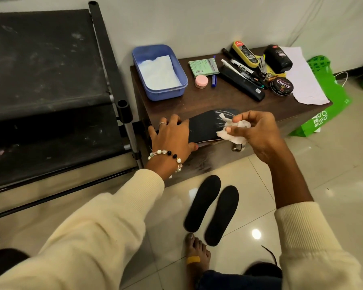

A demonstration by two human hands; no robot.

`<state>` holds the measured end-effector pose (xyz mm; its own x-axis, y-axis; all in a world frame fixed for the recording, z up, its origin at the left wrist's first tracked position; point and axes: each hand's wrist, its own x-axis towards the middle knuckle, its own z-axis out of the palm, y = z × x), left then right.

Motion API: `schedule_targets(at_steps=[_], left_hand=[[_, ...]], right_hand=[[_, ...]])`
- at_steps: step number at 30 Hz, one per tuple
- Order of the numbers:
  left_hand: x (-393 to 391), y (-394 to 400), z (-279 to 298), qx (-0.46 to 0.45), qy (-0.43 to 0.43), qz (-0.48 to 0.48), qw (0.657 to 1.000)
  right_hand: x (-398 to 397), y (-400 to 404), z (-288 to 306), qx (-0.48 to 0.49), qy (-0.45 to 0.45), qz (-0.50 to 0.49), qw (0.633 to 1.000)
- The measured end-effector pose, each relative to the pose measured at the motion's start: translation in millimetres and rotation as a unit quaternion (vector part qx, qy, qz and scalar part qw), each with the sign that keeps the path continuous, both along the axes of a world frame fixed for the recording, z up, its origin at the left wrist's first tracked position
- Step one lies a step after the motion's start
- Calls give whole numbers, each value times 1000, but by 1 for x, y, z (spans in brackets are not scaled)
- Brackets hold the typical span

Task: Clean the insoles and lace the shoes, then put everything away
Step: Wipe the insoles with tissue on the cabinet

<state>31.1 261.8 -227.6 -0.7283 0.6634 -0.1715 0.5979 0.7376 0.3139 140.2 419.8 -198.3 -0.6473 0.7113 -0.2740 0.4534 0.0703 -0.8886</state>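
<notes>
A dark insole [205, 125] lies along the front edge of the low brown table [199, 100], with pale marks near its far end. My left hand [172, 136] presses flat on its near end, fingers spread. Just above the other end, my right hand [254, 132] pinches a crumpled white wipe [232, 130]. Two more black insoles [203, 203] [223, 214] lie side by side on the tiled floor below, next to my bare foot [197, 252]. A dark lace end [269, 253] shows at the lower right.
A blue tub [181, 80] with white wipes stands at the table's back left. Behind are a green packet [202, 68], pink jar [201, 81], markers, black brush [241, 83], polish tin [281, 86], black bottle [278, 58] and paper. A black rack [50, 91] stands left, a green bag [325, 105] right.
</notes>
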Motion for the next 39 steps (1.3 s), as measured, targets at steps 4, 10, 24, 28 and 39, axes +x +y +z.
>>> schedule_targets(at_steps=[4,10,24,28,39], left_hand=[[-4,2,-1,-13,-6,8,1000],[-7,2,0,17,-41,53,998],[-9,0,-4,21,-23,50,998],[-8,0,-3,5,-6,13,1000],[-2,8,-11,39,18,-11,999]], right_hand=[[-14,-8,-12,129,-15,-15,991],[-45,-51,-29,332,93,-1,939],[-17,-15,-17,456,-134,382,793],[-6,-5,-16,428,-117,139,885],[-12,-19,-42,507,-66,333,792]])
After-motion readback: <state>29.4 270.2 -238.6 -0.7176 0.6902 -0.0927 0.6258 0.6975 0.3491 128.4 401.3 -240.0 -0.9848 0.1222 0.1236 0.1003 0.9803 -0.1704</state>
